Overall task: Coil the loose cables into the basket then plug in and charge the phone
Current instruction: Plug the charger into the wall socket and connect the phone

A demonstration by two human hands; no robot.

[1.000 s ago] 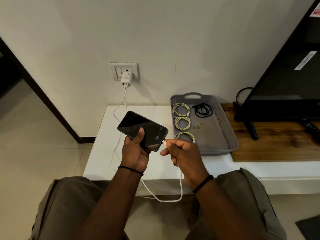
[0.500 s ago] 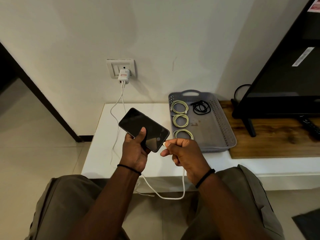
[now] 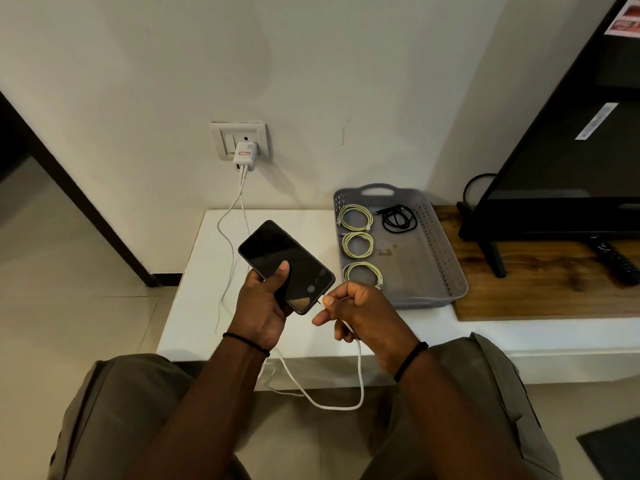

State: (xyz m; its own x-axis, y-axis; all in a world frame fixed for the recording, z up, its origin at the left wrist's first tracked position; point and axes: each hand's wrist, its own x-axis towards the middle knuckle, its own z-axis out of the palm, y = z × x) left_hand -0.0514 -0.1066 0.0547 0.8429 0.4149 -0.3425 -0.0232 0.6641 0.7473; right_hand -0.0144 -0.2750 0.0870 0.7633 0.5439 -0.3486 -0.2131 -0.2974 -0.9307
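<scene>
My left hand (image 3: 264, 304) grips a black phone (image 3: 277, 258), screen up, above the white shelf (image 3: 194, 306). A fingerprint icon glows near the phone's lower end. My right hand (image 3: 363, 313) pinches the plug end of a white charging cable (image 3: 358, 382) right at the phone's bottom edge. That cable loops down past my knees and runs up to a white charger (image 3: 245, 154) in the wall socket (image 3: 239, 140). The grey basket (image 3: 446, 258) holds three coiled pale-yellow cables (image 3: 358, 244) and one coiled black cable (image 3: 398, 218).
A black TV (image 3: 571, 161) stands on a wooden board (image 3: 540, 289) at the right, with a remote (image 3: 614, 259) beside its foot. A dark door frame (image 3: 76, 188) slants at the left. My knees fill the bottom of the view.
The phone and the cable plug stayed together at the phone's bottom edge. A fingerprint icon now shows on the screen. My view shifted slightly.
</scene>
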